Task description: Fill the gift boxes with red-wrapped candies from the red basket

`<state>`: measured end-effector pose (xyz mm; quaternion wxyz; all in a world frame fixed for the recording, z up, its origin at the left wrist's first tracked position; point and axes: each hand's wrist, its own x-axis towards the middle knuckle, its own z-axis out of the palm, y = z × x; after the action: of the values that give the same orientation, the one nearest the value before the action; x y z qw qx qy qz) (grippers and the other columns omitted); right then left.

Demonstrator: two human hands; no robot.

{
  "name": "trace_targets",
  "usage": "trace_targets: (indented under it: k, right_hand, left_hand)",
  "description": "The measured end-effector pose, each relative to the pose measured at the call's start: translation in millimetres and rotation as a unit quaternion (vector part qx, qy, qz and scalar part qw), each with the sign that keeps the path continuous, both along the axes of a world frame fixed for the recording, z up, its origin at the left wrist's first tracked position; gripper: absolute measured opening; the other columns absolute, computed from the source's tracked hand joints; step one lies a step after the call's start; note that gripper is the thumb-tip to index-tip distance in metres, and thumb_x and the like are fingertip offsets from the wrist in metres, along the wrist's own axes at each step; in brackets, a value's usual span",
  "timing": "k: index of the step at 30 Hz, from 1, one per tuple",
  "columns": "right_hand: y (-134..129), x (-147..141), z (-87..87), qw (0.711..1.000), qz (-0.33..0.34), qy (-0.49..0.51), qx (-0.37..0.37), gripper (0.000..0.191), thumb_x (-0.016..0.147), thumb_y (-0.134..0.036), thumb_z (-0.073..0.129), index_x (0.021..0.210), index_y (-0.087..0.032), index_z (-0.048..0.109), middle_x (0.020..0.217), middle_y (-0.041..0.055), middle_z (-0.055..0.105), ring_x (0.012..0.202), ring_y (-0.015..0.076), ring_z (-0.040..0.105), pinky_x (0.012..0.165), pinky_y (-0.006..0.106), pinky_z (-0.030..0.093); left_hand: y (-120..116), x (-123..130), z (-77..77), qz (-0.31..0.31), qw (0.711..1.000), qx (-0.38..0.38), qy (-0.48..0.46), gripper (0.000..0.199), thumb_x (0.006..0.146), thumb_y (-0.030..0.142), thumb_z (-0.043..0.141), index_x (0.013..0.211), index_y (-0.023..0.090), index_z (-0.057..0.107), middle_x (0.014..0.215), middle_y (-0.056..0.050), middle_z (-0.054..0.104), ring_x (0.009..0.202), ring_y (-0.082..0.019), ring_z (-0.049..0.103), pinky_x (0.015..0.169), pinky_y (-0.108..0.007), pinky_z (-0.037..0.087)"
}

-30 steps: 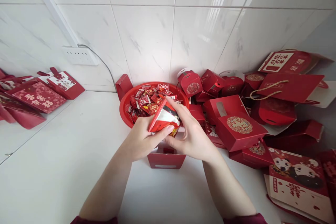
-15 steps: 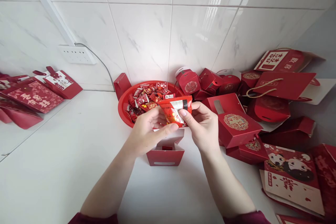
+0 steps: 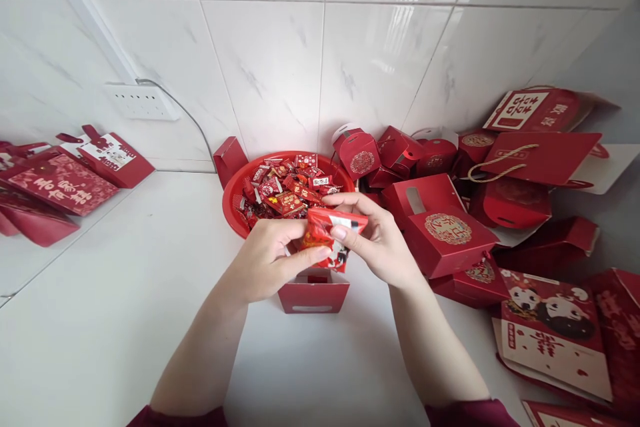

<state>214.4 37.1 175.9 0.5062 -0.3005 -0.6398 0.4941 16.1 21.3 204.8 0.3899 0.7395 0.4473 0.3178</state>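
Between my two hands is a red snack packet [image 3: 325, 220] with a white and black patch near its top edge. My left hand [image 3: 277, 257] pinches its left side, thumb across the front. On the other side my right hand [image 3: 373, 237] grips it, thumb pressed on the front face. Just below the packet stands a small red gift box [image 3: 313, 297] with its top open; part of its opening is hidden by the packet and my fingers. Behind my hands, a red plastic basket [image 3: 231, 203] holds many wrapped candies [image 3: 287, 200].
Red gift boxes [image 3: 455, 237] and paper bags [image 3: 545, 157] pile up on the right. More red boxes [image 3: 65, 183] lie at the far left. One red box [image 3: 230, 161] leans behind the basket. A power strip [image 3: 143, 102] with a cable is on the tiled wall.
Both hands have lowered the snack packet toward the open gift box. More of the candies in the basket shows now.
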Motion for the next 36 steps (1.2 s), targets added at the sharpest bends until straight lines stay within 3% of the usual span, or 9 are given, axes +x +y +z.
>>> trace_targets:
  k: [4,8,10,12,16,22,25,30,36]
  right_hand:
    - [-2,0,0.5,0.999,-0.019,-0.028,0.017,0.018,0.087,-0.036,0.072,0.084,-0.019,0.067,0.072,-0.0015,0.061,0.062,0.011,0.054,0.058,0.023,0.046]
    - [0,-1,-3.3,0.994,-0.103,0.03,0.018,0.019,0.089,-0.037,0.07,0.085,-0.02,0.061,0.077,-0.0003,0.064,0.066,0.0122,0.058,0.059,0.024,0.049]
    - [1,4,-3.1,0.996,-0.077,0.038,0.006,0.021,0.089,-0.037,0.069,0.087,-0.021,0.057,0.083,0.0011,0.066,0.072,0.0138,0.062,0.064,0.026,0.052]
    - [0,13,0.3,1.0,-0.016,-0.002,-0.001,0.022,0.089,-0.035,0.07,0.099,-0.022,0.056,0.091,0.0028,0.067,0.082,0.0161,0.065,0.071,0.029,0.055]
    - [-7,25,14.6,0.985,0.071,-0.151,0.042,0.051,0.086,-0.031,0.073,0.132,-0.026,0.05,0.104,0.0045,0.07,0.094,0.0194,0.067,0.074,0.03,0.055]
    - [-18,23,25.7,0.93,0.108,-0.325,0.131,0.021,0.086,-0.022,0.071,0.106,-0.023,0.067,0.084,-0.0013,0.071,0.066,0.0142,0.061,0.062,0.026,0.048]
    - [-21,24,21.6,0.951,0.052,-0.283,0.111,0.015,0.088,-0.023,0.067,0.103,-0.021,0.068,0.088,0.0008,0.072,0.073,0.0165,0.064,0.066,0.028,0.051]
    - [-22,18,13.6,0.982,-0.011,-0.153,0.112,0.018,0.089,-0.031,0.067,0.105,-0.022,0.065,0.103,0.0043,0.07,0.089,0.0207,0.067,0.074,0.031,0.053]
    - [-24,-1,5.1,0.948,-0.005,-0.282,0.145,0.013,0.092,-0.021,0.06,0.104,-0.021,0.061,0.089,0.0017,0.07,0.069,0.0156,0.062,0.064,0.027,0.047]
  left_hand:
    - [2,4,-3.7,-0.016,0.999,-0.039,-0.034,0.038,0.089,0.044,0.061,0.064,0.016,0.058,0.058,0.002,0.051,0.054,-0.011,0.049,0.048,-0.023,0.037]
    - [9,6,-7.1,-0.004,0.994,-0.053,-0.092,0.03,0.087,0.047,0.063,0.087,0.017,0.065,0.084,-0.004,0.069,0.074,-0.018,0.064,0.06,-0.026,0.052]
    - [10,2,-4.8,0.013,0.997,-0.04,-0.068,0.029,0.084,0.046,0.068,0.092,0.018,0.068,0.089,-0.005,0.071,0.076,-0.02,0.066,0.061,-0.026,0.053]
    - [8,-4,-1.1,0.023,1.0,-0.014,-0.015,0.028,0.083,0.045,0.069,0.086,0.017,0.069,0.08,-0.003,0.069,0.068,-0.017,0.063,0.055,-0.024,0.049]
    - [-2,-8,3.8,0.003,0.998,0.013,0.061,0.025,0.079,0.042,0.075,0.084,0.018,0.069,0.072,0.002,0.064,0.057,-0.011,0.056,0.048,-0.021,0.042]
    - [-16,-7,-0.9,0.027,0.997,0.071,-0.018,0.024,0.083,0.038,0.072,0.095,0.019,0.067,0.084,-0.002,0.07,0.071,-0.014,0.065,0.064,-0.024,0.054]
    - [-16,-18,-9.4,0.031,0.991,0.128,-0.006,0.016,0.09,0.034,0.064,0.096,0.02,0.067,0.104,-0.007,0.069,0.096,-0.019,0.067,0.083,-0.029,0.056]
    - [-13,-31,-35.2,-0.031,0.984,0.139,0.107,0.023,0.095,0.032,0.053,0.098,0.025,0.075,0.132,-0.009,0.059,0.131,-0.028,0.049,0.104,-0.039,0.048]
    - [-23,-27,-60.0,-0.033,0.98,0.144,0.134,0.024,0.095,0.033,0.053,0.088,0.022,0.073,0.129,-0.011,0.059,0.134,-0.03,0.044,0.107,-0.045,0.045]
